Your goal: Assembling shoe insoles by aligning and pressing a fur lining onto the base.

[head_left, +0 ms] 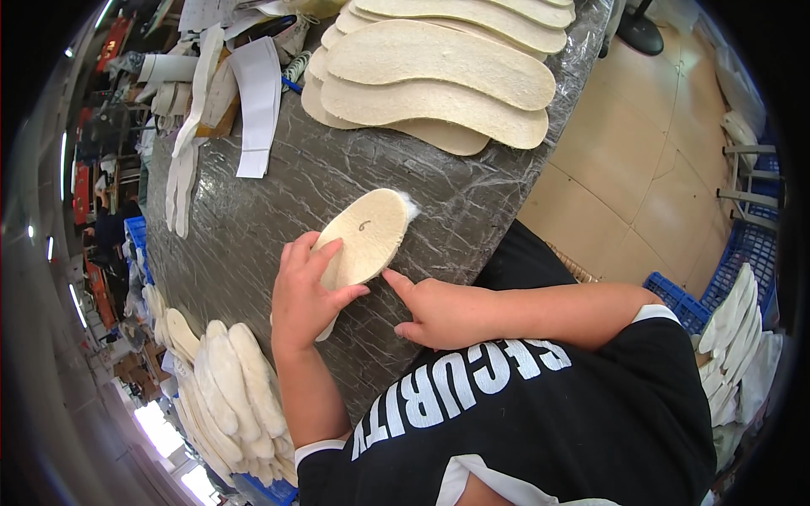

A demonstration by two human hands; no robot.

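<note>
Insole (364,238): cream, flat on the grey wrapped table (278,194), smooth side up, fleece showing at its far tip; left hand (305,293) lies spread over its near half, pinning it; right hand (440,310) loosely curled, forefinger touching its edge; stacked insoles (439,76) fanned beyond; white paper strip (260,105) lies left; blue crate (679,302) on the floor, right.

Insole: you have one cream, fleece-edged insole (368,234), smooth side up with a small handwritten mark.
Pose: flat, toe pointing up-right.
Place: on the grey wrapped tabletop, near its front edge.
</note>
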